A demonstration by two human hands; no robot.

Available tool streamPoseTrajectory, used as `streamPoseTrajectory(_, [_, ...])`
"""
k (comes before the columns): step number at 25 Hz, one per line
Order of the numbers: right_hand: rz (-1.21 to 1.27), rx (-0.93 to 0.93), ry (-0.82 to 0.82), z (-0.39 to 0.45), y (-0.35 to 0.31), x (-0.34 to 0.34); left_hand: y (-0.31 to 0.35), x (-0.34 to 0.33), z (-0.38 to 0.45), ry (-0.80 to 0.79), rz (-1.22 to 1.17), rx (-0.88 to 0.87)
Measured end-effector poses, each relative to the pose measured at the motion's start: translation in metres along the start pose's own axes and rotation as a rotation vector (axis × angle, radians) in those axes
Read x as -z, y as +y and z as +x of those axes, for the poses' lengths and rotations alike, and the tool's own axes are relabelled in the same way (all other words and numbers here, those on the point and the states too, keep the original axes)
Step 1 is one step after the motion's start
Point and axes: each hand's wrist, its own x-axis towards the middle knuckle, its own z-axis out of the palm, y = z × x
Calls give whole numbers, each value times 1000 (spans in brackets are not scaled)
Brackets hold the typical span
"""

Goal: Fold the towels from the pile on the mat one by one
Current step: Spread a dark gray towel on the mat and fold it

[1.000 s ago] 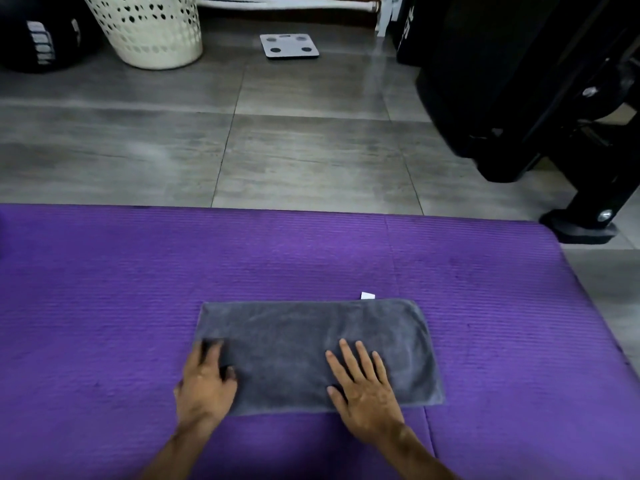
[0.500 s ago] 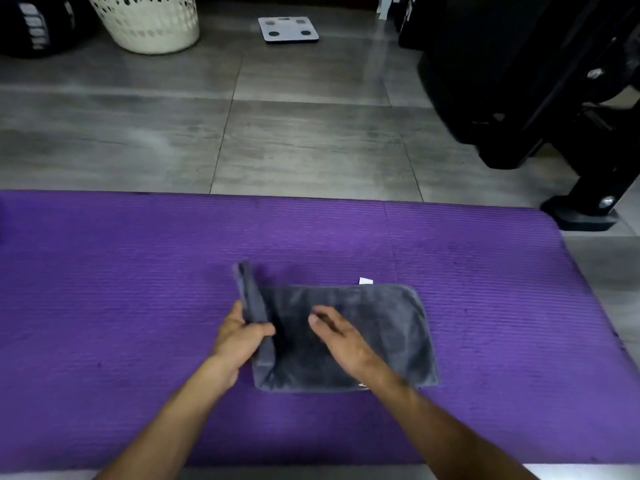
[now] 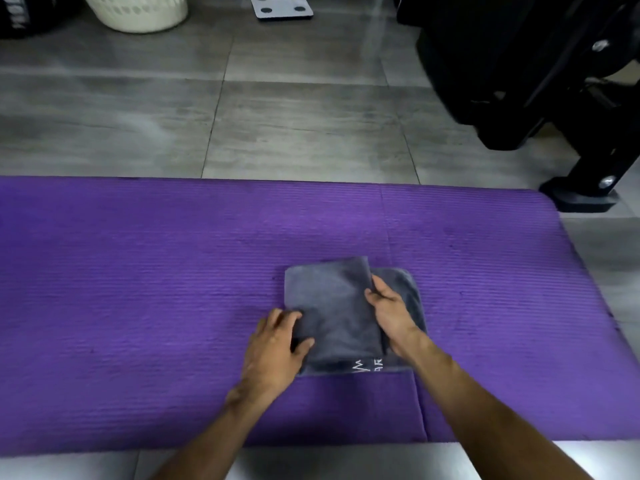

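Head view: purple mat (image 3: 138,289), grey tiles (image 3: 304,126).

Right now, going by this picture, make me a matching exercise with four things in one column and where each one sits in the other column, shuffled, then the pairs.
Things:
1. grey towel
2. purple mat
3. white basket
4. left hand

Places:
A. on the floor at the top left
B. spread over the grey floor tiles
C. lying folded on the mat
D. resting on the towel's left edge

Pairs: 1-C, 2-B, 3-A, 4-D
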Motion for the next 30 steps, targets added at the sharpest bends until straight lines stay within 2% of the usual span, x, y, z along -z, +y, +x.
streamPoseTrajectory(2, [-16, 16, 50, 0, 3, 30, -2, -10, -14, -134, 121, 54])
streamPoseTrajectory(3, [-48, 4, 65, -1, 4, 42, 0, -14, -19, -146, 174, 62])
streamPoseTrajectory(7, [-125, 8, 164, 4, 10, 57, 5, -34, -28, -41, 281, 22])
streamPoseTrajectory(10, [-159, 41, 202, 13, 11, 63, 13, -38, -29, 15, 224, -36])
streamPoseTrajectory(13, [-286, 29, 248, 16, 14, 82, 27, -43, -36, 6, 262, -135])
streamPoseTrajectory(15, [-380, 14, 256, 12, 13, 87, 37, -43, -39, -66, 279, -169])
streamPoseTrajectory(20, [-574, 31, 232, 10, 21, 76, 49, -28, -41, -280, 460, -68])
streamPoseTrajectory(23, [-595, 0, 232, 6, 19, 77, 47, -11, -21, -361, 266, -53])
streamPoseTrajectory(25, [-560, -24, 172, 1, 16, 79, 44, -2, 10, -297, 188, -89])
streamPoseTrajectory(27, [-526, -32, 128, -3, 16, 79, 40, 1, 40, -221, 283, -177])
streamPoseTrajectory(30, [-566, -26, 82, -1, 18, 78, 43, -2, 68, -446, 496, -140])
